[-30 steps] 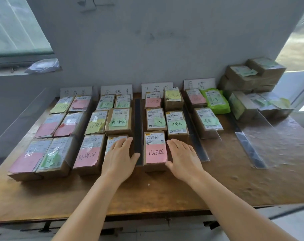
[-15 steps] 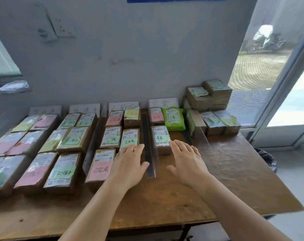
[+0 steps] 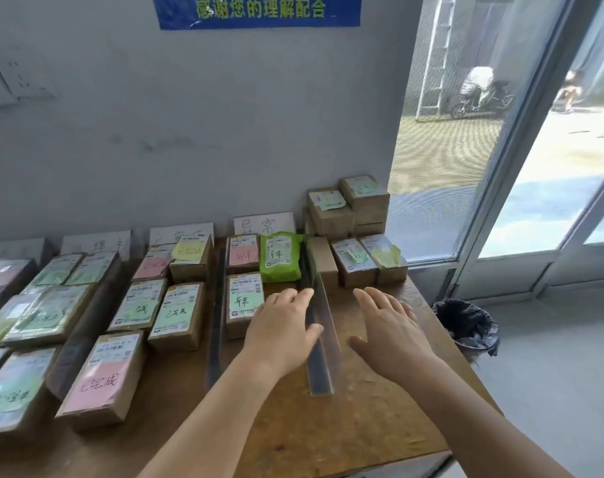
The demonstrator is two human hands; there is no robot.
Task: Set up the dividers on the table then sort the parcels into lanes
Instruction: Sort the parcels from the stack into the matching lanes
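Brown parcels with pink and green notes lie in lanes on the wooden table, parted by clear dividers. The rightmost divider runs toward me between my two hands. My left hand is open, fingers straight, hovering just left of it beside a parcel with a green note. My right hand is open over bare wood to the divider's right. A green bag parcel lies at the back of that lane. A pile of unsorted boxes stands at the back right corner.
White lane labels lean on the grey wall. Another divider stands left of the last lane. A black bin bag sits on the floor right of the table, by a glass door.
The view and both hands have swung right, from the pink-note parcel in the third lane to the rightmost divider. Both hands stay open and hold nothing.
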